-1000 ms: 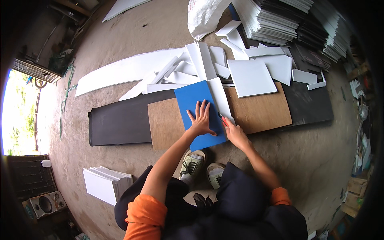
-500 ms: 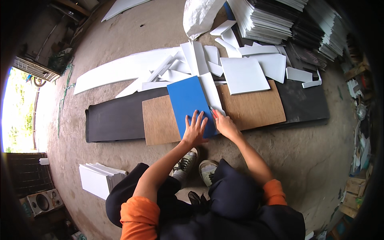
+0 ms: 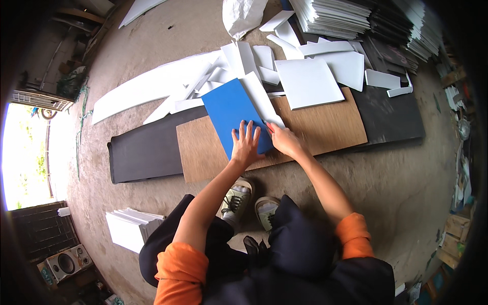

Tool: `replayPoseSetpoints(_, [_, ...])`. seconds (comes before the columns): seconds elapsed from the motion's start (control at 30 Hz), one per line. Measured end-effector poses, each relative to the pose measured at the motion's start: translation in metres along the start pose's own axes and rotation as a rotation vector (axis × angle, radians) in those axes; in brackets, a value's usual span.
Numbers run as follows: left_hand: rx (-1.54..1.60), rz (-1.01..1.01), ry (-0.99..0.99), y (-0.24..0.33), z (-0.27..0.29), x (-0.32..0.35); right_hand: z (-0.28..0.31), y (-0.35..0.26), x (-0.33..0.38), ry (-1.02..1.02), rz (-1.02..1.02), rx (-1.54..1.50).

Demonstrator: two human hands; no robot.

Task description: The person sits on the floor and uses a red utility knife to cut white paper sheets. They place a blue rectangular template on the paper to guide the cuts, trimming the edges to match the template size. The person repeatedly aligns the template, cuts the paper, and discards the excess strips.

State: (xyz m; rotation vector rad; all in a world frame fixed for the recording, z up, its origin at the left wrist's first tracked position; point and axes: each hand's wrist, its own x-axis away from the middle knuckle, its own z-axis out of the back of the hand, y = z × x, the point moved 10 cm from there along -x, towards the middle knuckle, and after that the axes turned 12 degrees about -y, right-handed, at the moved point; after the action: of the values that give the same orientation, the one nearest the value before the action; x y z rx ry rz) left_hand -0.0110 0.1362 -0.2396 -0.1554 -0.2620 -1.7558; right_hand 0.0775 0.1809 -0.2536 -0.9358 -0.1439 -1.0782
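Observation:
A blue rectangular board (image 3: 231,109) lies slantwise over a white foam sheet (image 3: 260,99), which shows along its right edge. My left hand (image 3: 246,144) rests flat on the near part of the blue board, fingers spread. Closed around a red-handled cutter knife (image 3: 270,126), my right hand (image 3: 287,141) sits at the board's right edge. The blade is too small to make out clearly. Beneath these lies a brown wooden board (image 3: 320,127), itself on a long dark sheet (image 3: 147,150).
White offcuts (image 3: 203,84) lie scattered beyond the blue board. A square white sheet (image 3: 309,84) overlaps the wooden board. Tall white stacks (image 3: 330,20) stand far right; a smaller white stack (image 3: 131,229) is by my left leg. A white sack (image 3: 243,18) is at the back.
The whole view has shifted and turned a little. My right hand with the cutter knife has slid slightly toward me along the blue board's edge. My left hand still presses on the board.

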Motion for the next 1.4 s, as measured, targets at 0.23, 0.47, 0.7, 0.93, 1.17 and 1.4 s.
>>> replayPoseSetpoints(0.23, [0.003, 0.020, 0.023, 0.003, 0.005, 0.002, -0.016, 0.016, 0.071, 0.011, 0.028, 0.006])
replayPoseSetpoints(0.47, [-0.025, 0.021, 0.036, 0.004, 0.005, 0.003, -0.033, 0.026, 0.093, 0.044, 0.017, 0.059])
replayPoseSetpoints(0.7, [0.011, -0.026, 0.147, -0.002, 0.015, 0.006, -0.036, 0.031, 0.097, -0.012, -0.023, 0.049])
replayPoseSetpoints(0.93, [0.337, 0.165, 0.198, -0.069, 0.034, -0.034, 0.058, 0.000, 0.049, 0.216, 0.021, 0.016])
replayPoseSetpoints(1.17, [0.217, 0.355, 0.386, -0.140, 0.038, -0.106, 0.041, -0.015, -0.062, 0.304, 0.065, -0.048])
replayPoseSetpoints(1.4, [0.233, 0.297, 0.370, -0.155, 0.032, -0.136, 0.031, -0.006, -0.077, 0.291, 0.041, -0.042])
